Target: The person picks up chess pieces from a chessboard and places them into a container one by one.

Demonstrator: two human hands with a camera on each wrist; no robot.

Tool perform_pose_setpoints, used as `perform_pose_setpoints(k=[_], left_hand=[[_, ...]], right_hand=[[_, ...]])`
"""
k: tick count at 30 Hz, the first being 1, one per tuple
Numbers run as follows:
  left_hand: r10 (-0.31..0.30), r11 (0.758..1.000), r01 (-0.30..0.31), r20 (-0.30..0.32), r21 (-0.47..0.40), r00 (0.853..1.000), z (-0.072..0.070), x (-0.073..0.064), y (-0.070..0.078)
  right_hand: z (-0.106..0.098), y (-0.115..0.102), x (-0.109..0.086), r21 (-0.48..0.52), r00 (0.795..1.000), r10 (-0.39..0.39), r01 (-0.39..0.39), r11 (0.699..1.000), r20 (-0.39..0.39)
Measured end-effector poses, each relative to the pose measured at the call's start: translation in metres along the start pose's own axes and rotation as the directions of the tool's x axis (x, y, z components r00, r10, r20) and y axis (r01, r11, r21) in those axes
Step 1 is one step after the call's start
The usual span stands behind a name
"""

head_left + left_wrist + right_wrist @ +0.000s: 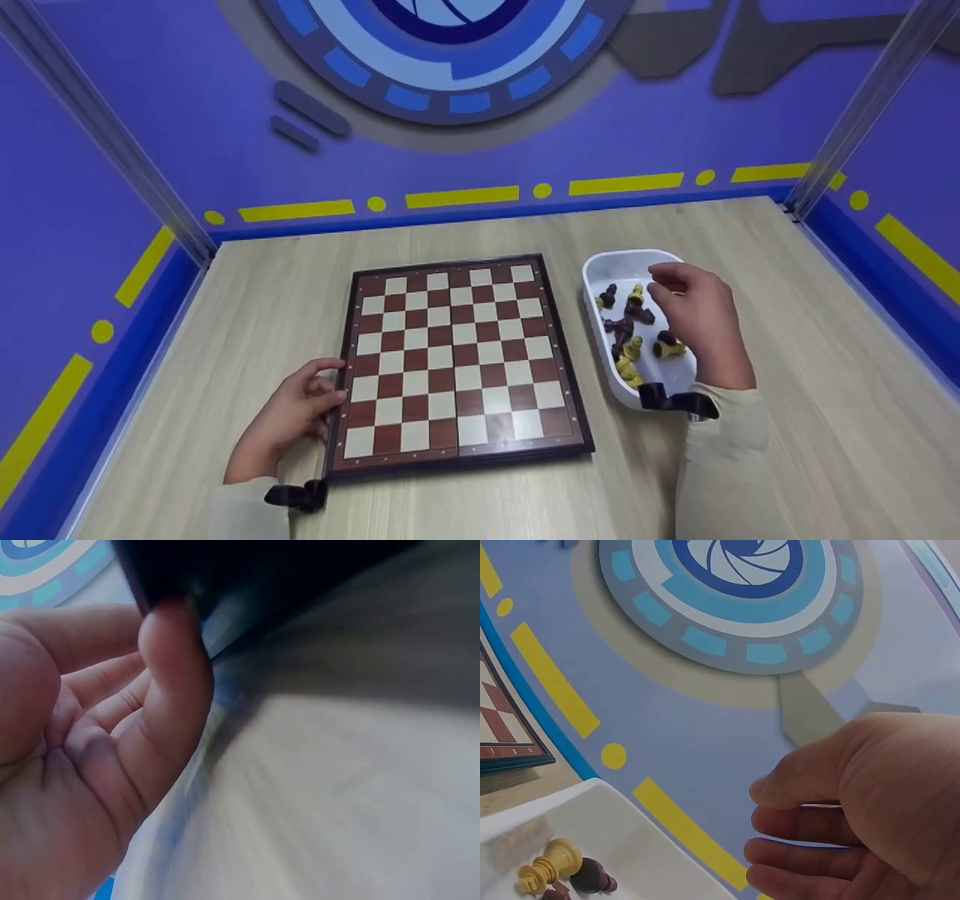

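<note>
A folding chessboard (457, 360), brown and cream in a dark frame, lies on the table with no pieces on it. At its left edge my left hand (296, 409) holds the frame with thumb and index finger; the left wrist view has the thumb against the dark side (247, 585). My right hand (697, 307) hovers over the right side of a white tray (667, 375), its fingers loosely bent. Nothing shows between thumb and fingers (802, 859) in the right wrist view. Yellow chess pieces (628, 367) and dark brown chess pieces (621, 327) lie jumbled in the tray.
Chessboard and tray stand side by side on a light wooden table (810, 420), a narrow gap between them. A blue-purple panel (480, 161) with yellow markings rises behind, and side panels flank the table. Black straps (298, 495) circle both wrists.
</note>
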State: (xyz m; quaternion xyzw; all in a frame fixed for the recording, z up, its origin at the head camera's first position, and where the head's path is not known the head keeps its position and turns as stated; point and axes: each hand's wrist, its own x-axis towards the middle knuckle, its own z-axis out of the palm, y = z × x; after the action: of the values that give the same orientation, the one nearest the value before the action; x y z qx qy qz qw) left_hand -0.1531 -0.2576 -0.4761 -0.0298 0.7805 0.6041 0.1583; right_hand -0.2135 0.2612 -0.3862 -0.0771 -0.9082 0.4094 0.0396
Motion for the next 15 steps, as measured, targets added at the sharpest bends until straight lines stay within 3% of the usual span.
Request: perform_pose_setpoints(k=[9,15], left_hand=[[-0.007,1.0,0.007,-0.012,-0.008,1.0,0.0012,0.0004,-0.0019],[0.0,0.998,0.002,-0.032,0.065,0.999,0.0041,0.0004,-0.0011]], right_hand=[[-0.0012,-0.0044,-0.0001,0.006,1.0,-0.026,0.026,1.0,-0.017],[0.0055,-0.004,0.0015,0.012,0.999,-0.052,0.053,0.999,-0.013]])
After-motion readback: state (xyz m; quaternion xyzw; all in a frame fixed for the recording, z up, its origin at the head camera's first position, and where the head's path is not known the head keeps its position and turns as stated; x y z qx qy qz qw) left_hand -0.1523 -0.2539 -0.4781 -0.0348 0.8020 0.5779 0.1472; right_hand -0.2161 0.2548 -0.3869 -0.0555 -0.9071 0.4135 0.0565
